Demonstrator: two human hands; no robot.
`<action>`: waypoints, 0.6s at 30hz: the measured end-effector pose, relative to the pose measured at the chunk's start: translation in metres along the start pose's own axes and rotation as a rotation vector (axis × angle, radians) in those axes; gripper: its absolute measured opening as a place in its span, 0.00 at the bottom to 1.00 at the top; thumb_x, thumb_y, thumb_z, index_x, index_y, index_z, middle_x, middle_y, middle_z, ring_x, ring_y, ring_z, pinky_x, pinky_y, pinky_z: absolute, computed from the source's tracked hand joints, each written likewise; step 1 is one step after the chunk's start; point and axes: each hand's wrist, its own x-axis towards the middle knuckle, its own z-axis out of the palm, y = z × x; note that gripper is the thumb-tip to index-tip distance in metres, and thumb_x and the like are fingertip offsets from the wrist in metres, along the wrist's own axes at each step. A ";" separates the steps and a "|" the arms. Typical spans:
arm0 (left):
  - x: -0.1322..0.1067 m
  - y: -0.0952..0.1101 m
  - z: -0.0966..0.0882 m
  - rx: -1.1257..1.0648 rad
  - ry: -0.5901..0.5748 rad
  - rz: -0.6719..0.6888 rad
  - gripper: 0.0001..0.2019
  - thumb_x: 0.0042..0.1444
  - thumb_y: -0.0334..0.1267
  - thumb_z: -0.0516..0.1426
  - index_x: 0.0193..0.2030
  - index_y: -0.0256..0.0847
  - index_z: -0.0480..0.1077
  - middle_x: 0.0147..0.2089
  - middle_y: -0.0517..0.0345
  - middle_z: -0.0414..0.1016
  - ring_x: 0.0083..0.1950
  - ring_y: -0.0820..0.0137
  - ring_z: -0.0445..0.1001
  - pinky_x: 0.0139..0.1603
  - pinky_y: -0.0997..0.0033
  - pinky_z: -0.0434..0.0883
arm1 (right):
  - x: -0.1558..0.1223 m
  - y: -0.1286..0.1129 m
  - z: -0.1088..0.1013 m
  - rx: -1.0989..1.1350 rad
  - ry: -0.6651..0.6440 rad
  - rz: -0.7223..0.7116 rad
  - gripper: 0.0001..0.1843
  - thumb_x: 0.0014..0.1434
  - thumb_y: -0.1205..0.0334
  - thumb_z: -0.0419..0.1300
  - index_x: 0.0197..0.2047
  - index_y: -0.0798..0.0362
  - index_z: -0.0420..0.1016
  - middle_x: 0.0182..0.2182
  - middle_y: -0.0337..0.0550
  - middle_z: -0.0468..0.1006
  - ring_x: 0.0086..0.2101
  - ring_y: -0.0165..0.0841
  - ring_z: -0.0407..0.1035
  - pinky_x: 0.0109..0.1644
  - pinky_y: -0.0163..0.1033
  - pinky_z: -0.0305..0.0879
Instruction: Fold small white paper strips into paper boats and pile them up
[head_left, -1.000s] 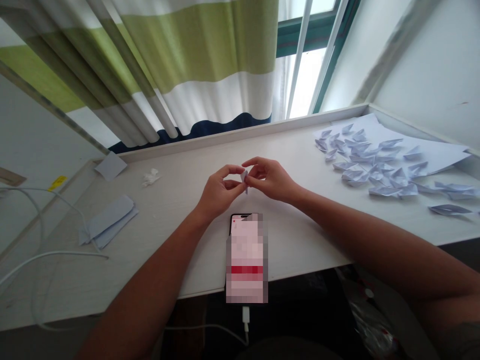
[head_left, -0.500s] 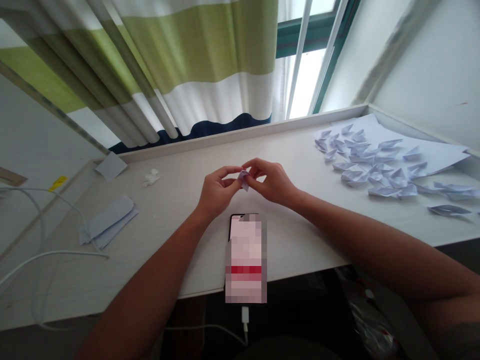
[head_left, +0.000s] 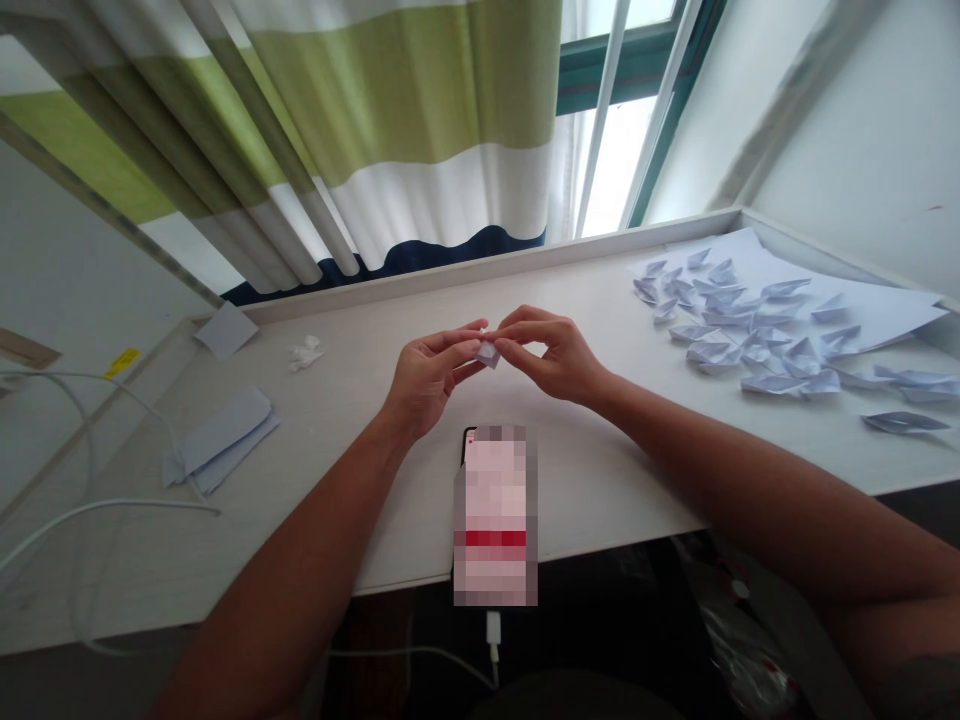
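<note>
A small folded piece of white paper [head_left: 488,355] is pinched between both hands above the middle of the desk. My left hand [head_left: 429,375] grips its left side, thumb against the fingers. From the right, my right hand [head_left: 559,352] pinches the paper's upper right part with thumb and fingertips. The fingers hide part of the folds. Just below the hands lies a phone [head_left: 495,500] with a blurred screen, at the desk's front edge. On the right, several folded paper boats [head_left: 750,330] sit in a cluster.
Large white sheets [head_left: 889,300] lie under and behind the boats. To the left are a stack of cut paper [head_left: 229,435], a square of paper [head_left: 226,330], a crumpled tissue [head_left: 305,353] and white cables [head_left: 112,507]. A charging plug [head_left: 493,630] hangs below the phone.
The folded paper has been turned in my fingers, and its point hangs less low. My left hand's fingers have shifted round it, and my right hand's fingers have straightened.
</note>
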 end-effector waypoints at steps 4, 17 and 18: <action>0.000 -0.006 0.000 0.062 0.046 0.050 0.17 0.46 0.35 0.76 0.44 0.40 0.83 0.60 0.48 0.84 0.57 0.60 0.83 0.63 0.52 0.80 | 0.001 0.004 0.007 0.159 0.067 0.158 0.15 0.62 0.50 0.75 0.47 0.50 0.87 0.44 0.47 0.84 0.42 0.39 0.80 0.46 0.47 0.83; 0.003 -0.015 -0.002 0.250 0.094 0.133 0.24 0.48 0.39 0.76 0.51 0.41 0.78 0.56 0.50 0.83 0.52 0.62 0.83 0.59 0.57 0.80 | 0.002 0.012 0.014 0.493 0.001 0.387 0.20 0.50 0.49 0.82 0.35 0.54 0.83 0.31 0.42 0.85 0.34 0.34 0.81 0.44 0.44 0.81; 0.003 -0.015 -0.002 0.255 0.058 0.090 0.22 0.50 0.41 0.76 0.50 0.40 0.79 0.52 0.50 0.85 0.50 0.62 0.84 0.57 0.56 0.81 | 0.003 0.012 0.014 0.498 0.004 0.385 0.20 0.50 0.50 0.82 0.36 0.54 0.83 0.31 0.41 0.86 0.34 0.34 0.81 0.44 0.44 0.81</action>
